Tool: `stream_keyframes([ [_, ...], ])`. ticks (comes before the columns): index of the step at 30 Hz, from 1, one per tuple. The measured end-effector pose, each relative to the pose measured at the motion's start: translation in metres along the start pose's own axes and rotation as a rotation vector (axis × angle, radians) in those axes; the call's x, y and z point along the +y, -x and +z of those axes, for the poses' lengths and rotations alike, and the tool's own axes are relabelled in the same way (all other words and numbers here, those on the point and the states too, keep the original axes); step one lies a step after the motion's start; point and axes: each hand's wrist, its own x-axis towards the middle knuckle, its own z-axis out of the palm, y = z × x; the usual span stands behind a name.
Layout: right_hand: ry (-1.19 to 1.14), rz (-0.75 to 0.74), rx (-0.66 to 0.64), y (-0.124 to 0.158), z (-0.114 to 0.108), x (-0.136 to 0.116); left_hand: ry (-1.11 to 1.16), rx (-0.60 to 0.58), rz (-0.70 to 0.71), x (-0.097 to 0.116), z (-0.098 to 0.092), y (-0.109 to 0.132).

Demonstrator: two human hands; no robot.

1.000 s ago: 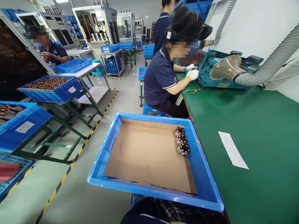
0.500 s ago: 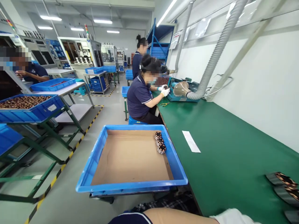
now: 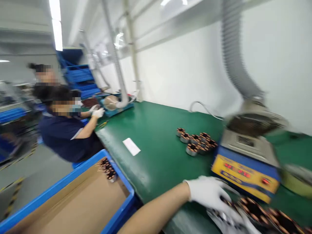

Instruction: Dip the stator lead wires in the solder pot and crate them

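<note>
Evidently the person at this green tabletop (image 3: 158, 172) is busy with copper-wound stators (image 3: 254, 209), the nearest of which lie bunched at the edge of what I can see, in front of a blue-and-yellow control box (image 3: 245, 174) with a lit red readout. The gloved left hand (image 3: 211, 196) comes across the body and down onto that bunch, its fingers bent over the metal. With so much blur there, I cannot tell whether they have taken hold of a stator or merely rest against one, nor whether the other white patch lower down belongs to the right hand; that hand's grip I cannot make out either.

As for how far things have come, I would call it early. A short row of stators (image 3: 108, 170) sits in the blue tray (image 3: 123, 176), along the side next to the tabletop, on the cardboard liner (image 3: 80, 201), and takes up only a small part of it. A cluster of stators (image 3: 192, 149), more than the row holds, stands on the tabletop to the left of the control box, outside the tray, as does the bunch under the glove. Above the box opens a fume hood (image 3: 258, 122); a co-worker (image 3: 63, 133) sits beyond the tray.
</note>
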Motion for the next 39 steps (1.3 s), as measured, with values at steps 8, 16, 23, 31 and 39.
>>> stream_keyframes([
  [8, -0.901, 0.347, -0.242, 0.007, 0.000, -0.015, 0.422, 0.030, -0.161, -0.007, 0.014, 0.000],
  [16, -0.952, 0.354, -0.238, 0.007, -0.002, -0.010, 0.554, 0.127, -0.213, -0.007, 0.013, 0.003],
  [23, -0.990, 0.338, -0.249, 0.006, -0.003, -0.006, 0.774, 0.419, -0.372, -0.015, 0.017, -0.003],
  [31, -1.036, 0.341, -0.285, 0.006, 0.000, -0.012, 0.603, -0.059, -0.219, -0.006, 0.007, 0.009],
  [39, -1.029, 0.357, -0.235, 0.007, -0.001, -0.008, 0.822, 0.178, -0.250, -0.006, 0.016, 0.001],
])
